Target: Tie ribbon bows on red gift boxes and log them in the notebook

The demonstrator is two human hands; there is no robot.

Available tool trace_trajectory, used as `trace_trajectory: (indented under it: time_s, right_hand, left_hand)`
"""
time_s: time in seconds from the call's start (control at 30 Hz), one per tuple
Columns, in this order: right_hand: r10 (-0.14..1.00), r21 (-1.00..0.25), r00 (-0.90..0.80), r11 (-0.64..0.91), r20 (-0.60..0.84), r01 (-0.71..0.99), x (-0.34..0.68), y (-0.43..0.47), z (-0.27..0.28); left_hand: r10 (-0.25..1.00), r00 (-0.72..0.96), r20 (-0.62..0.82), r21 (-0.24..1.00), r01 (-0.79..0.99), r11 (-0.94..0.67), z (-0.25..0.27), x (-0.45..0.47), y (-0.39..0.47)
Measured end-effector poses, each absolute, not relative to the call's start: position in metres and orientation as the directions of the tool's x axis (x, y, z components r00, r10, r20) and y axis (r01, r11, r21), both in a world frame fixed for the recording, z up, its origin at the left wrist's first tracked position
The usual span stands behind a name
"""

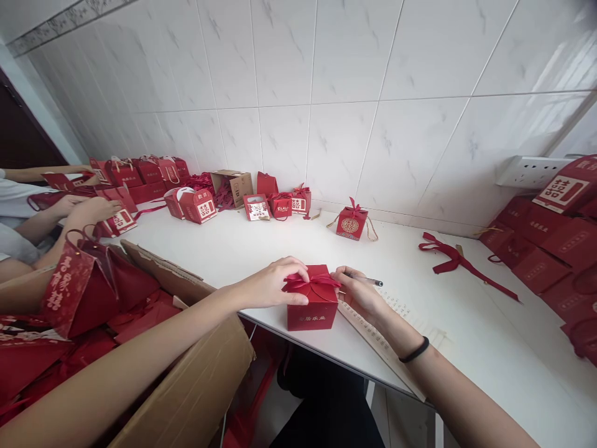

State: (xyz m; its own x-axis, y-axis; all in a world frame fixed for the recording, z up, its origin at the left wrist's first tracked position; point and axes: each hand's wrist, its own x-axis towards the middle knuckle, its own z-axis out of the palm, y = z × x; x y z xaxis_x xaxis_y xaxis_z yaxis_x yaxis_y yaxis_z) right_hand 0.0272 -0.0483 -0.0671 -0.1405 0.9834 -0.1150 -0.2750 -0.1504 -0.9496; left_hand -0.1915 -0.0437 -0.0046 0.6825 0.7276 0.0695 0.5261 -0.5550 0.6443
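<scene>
A red gift box [311, 316] with pale lettering stands at the table's front edge, a red ribbon [317, 282] tied in a bow across its top. From the left, my left hand [276, 283] pinches the ribbon's loop, its thumb lying along the box's front edge. My right hand [361, 295] is closed at the box's right side, its fingertips on the ribbon's other end. A dark pen [373, 281] sticks out from between the right hand's fingers. Beneath my right forearm lies a pale strip [373, 336] with printed characters.
A cardboard carton [196, 386] full of red boxes stands at my left. Beyond it, other people's hands [93, 211] handle red boxes. A finished-looking box [352, 223] stands near the wall. Loose red ribbon [450, 254] lies at right, beside stacked red boxes [545, 249].
</scene>
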Motion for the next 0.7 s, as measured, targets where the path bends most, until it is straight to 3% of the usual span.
trace_trajectory:
  time_s: [0.23, 0.37, 0.53, 0.7]
  right_hand:
    - [0.997, -0.988, 0.022, -0.069, -0.073, -0.140, 0.038, -0.041, -0.073]
    - [0.987, -0.996, 0.162, 0.009, -0.006, -0.093, 0.052, -0.035, -0.072]
    - [0.982, -0.998, 0.185, 0.051, 0.041, -0.047, 0.057, -0.034, -0.073]
    - [0.985, -0.977, 0.110, 0.111, 0.132, 0.182, 0.064, -0.032, -0.090]
  left_hand:
    - [0.830, 0.555, -0.045, 0.619, 0.668, -0.413, 0.003, -0.183, -0.041]
    - [0.885, 0.461, 0.064, 0.731, 0.582, -0.356, 0.022, -0.206, -0.034]
    - [0.973, 0.228, 0.014, 0.986, 0.161, -0.052, 0.053, -0.264, -0.055]
    - [0.987, -0.117, -0.114, 0.965, -0.248, 0.082, 0.062, -0.321, -0.114]
